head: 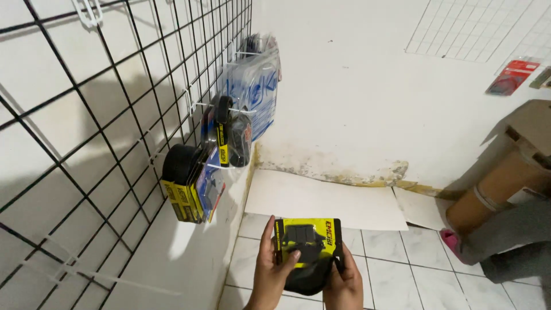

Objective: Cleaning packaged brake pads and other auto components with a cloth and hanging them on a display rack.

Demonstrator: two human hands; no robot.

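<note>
A yellow-and-black blister pack (308,240) with dark parts inside is held low in the middle of the view. My left hand (271,268) grips its left side with the thumb on the front. My right hand (344,281) supports its right lower side from beneath. To the left a black wire grid panel (103,115) hangs on the wall. Similar yellow-and-black packs (186,186) hang from its white hooks, with more black packs (231,138) higher up and clear blue-printed bags (255,86) beyond them.
A white sheet of board (321,201) leans at the foot of the stained wall on the tiled floor (390,258). A brown cardboard box (505,178) stands at the right with grey cloth (511,235) before it. Another white grid (470,28) with a red pack (511,77) hangs top right.
</note>
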